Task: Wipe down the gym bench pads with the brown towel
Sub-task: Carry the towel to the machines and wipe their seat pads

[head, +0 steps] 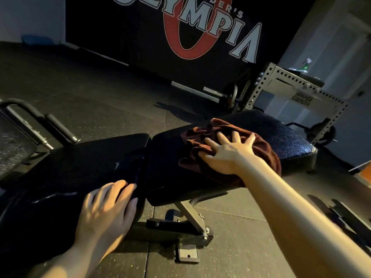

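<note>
Right hand (226, 151) presses brown towel (202, 137) seemingly flat on back pad (166, 157).

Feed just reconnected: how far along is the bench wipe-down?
Nothing reads as finished. In hand: the right hand presses the crumpled brown towel flat on the farther black padded bench section. Left: the nearer black pad, streaked, where the left hand rests.
</note>
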The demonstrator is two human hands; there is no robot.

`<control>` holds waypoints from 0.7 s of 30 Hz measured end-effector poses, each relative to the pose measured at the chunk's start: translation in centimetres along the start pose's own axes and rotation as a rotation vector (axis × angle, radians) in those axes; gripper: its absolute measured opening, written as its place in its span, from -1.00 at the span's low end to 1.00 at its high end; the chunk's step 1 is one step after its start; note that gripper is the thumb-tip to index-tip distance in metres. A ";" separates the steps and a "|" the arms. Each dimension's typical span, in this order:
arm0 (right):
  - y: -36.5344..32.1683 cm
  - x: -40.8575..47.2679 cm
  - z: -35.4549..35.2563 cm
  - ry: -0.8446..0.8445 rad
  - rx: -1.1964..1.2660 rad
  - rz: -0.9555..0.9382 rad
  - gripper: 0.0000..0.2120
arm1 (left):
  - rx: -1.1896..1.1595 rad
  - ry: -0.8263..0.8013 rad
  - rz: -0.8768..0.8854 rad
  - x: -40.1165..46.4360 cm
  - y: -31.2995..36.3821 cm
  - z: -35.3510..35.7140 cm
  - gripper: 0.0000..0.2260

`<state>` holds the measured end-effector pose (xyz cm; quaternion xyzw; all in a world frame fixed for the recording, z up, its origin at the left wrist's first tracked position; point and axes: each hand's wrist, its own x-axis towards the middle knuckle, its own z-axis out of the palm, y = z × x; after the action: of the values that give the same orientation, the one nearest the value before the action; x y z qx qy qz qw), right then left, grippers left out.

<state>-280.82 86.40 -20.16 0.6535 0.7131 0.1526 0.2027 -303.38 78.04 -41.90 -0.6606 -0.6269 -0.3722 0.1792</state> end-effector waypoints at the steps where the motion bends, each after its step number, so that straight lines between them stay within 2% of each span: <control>1: -0.9 0.0 0.2 0.009 0.008 -0.040 -0.36 | 0.008 -0.005 0.024 0.0 -0.1 -0.1 -0.53; 6: -1.8 -0.7 0.5 0.030 0.062 -0.272 -0.46 | -0.001 0.017 0.106 0.0 -0.6 -0.8 -0.59; 9: 1.5 -1.0 0.3 0.076 0.053 -0.175 -0.48 | -0.008 0.055 0.117 -0.3 -0.8 -0.8 -0.58; 12: 7.3 -1.0 0.0 0.122 -0.006 0.076 -0.47 | -0.010 0.079 0.131 -0.4 -1.0 -0.7 -0.57; 15: 12.1 -1.9 -0.2 0.077 0.083 0.247 -0.47 | -0.038 0.083 0.106 -0.4 -1.0 -0.5 -0.49; 18: 12.1 -2.3 0.0 0.085 0.048 0.220 -0.45 | -0.046 0.070 0.096 -0.4 -0.8 -0.6 -0.50; 21: 9.2 -2.3 0.3 0.101 0.023 0.155 -0.44 | -0.080 0.069 0.078 -0.3 -0.6 -0.7 -0.51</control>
<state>-272.57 84.98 -15.75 0.7006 0.6713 0.1924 0.1466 -304.16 77.45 -41.83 -0.6779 -0.5789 -0.4120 0.1886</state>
